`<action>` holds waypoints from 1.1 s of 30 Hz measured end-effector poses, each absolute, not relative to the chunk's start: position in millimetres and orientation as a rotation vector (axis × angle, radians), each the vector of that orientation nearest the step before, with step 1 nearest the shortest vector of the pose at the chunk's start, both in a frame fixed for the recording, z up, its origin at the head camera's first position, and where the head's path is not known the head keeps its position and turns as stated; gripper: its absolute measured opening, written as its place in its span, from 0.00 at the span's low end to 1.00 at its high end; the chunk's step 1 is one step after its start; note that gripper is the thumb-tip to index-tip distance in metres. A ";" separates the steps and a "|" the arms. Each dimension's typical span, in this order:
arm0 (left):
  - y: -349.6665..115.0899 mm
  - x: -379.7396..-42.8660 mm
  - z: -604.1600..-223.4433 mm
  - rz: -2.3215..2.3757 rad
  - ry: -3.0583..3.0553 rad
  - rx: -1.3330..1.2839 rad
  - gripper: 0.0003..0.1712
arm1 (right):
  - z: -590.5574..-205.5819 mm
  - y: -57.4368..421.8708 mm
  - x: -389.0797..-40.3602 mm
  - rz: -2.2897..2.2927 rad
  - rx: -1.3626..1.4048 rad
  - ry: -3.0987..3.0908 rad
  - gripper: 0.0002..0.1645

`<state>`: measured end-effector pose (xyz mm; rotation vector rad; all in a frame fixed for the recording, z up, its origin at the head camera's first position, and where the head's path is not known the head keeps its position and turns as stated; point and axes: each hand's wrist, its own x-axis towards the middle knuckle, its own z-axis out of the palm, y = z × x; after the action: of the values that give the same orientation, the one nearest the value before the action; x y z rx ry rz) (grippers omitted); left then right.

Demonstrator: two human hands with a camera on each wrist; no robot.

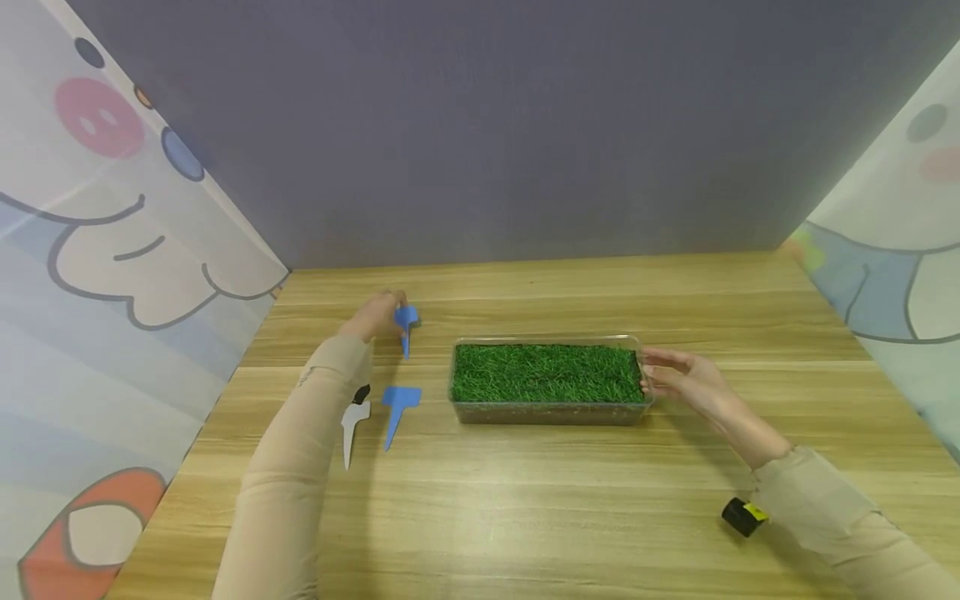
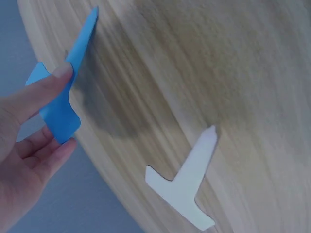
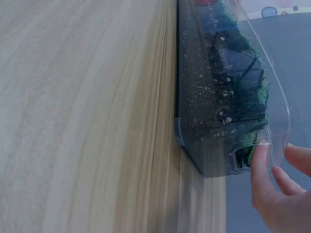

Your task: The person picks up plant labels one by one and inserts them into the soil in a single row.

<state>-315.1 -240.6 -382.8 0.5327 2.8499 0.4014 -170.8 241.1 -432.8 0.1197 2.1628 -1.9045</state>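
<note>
Wooden desk (image 1: 525,500), grey backdrop. Left hand (image 1: 372,317) pinches blue plant tag (image 1: 406,321) by its wide head, left of centre: thin, light, likely bendy. Right hand (image 1: 686,379), fingers relaxed, touches grass tray (image 1: 547,379) end.

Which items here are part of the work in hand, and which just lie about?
In hand: blue plant tag pinched by the left hand; clear grass tray touched at its end by the right hand.
Lying about: second blue tag; white tag.
</note>
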 end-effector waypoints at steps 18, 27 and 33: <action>-236.5 -305.4 -356.8 0.495 2.907 0.637 0.14 | -431.7 243.0 -170.9 -1.921 0.088 2.132 0.43; -240.1 -305.4 -349.2 0.614 2.808 0.627 0.13 | -431.0 242.3 -170.9 -1.933 0.097 2.110 0.43; -241.0 -300.3 -342.1 0.682 2.757 0.604 0.13 | -430.5 242.3 -169.6 -1.934 0.110 2.093 0.44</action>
<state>-300.3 -241.0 -342.1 0.6044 2.7574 0.6820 -169.6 242.3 -430.5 0.1099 2.0930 -1.9335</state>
